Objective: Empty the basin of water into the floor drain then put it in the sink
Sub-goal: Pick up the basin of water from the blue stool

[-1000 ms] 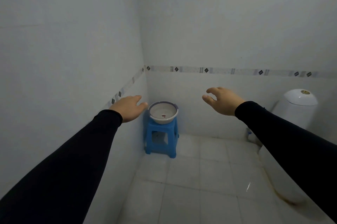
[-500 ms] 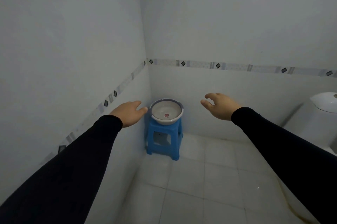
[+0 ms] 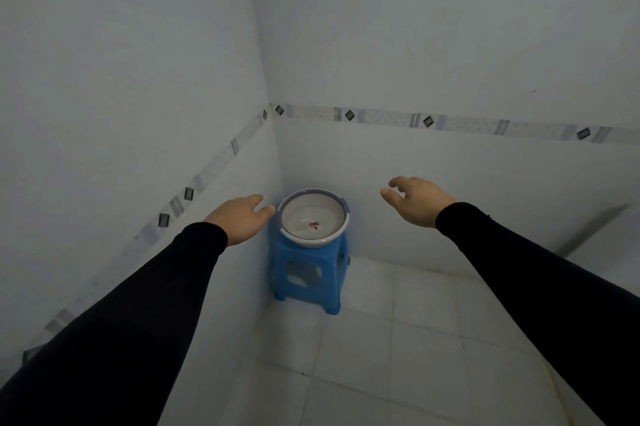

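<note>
a person's left hand [image 3: 239,219] in a long black sleeve [image 3: 138,314] reaches along the pale tiled wall [image 3: 121,79] with its fingers [image 3: 258,199] straight and loose, holding nothing, just beside the rim of the round white plastic basin with a grey-lilac rim [image 3: 313,217]; whether the fingertips touch that rim cannot be told. the basin sits in the room's corner on a small blue plastic stool [image 3: 308,273], level, with shallow clear water and a small red mark showing at its bottom. further right, the right hand [image 3: 417,200] hangs in the air well apart from the basin, fingers lightly curled around nothing. below lies the white tiled floor [image 3: 398,356]; no floor drain or sink is in view

the likely risk from here: the basin rests on a narrow stool seat, wider than the seat itself, so a one-sided lift or a nudge from the nearer hand could tip it and slosh water onto the tiles rather than into the drain. a wet plastic rim may also slip in the grasp
</note>
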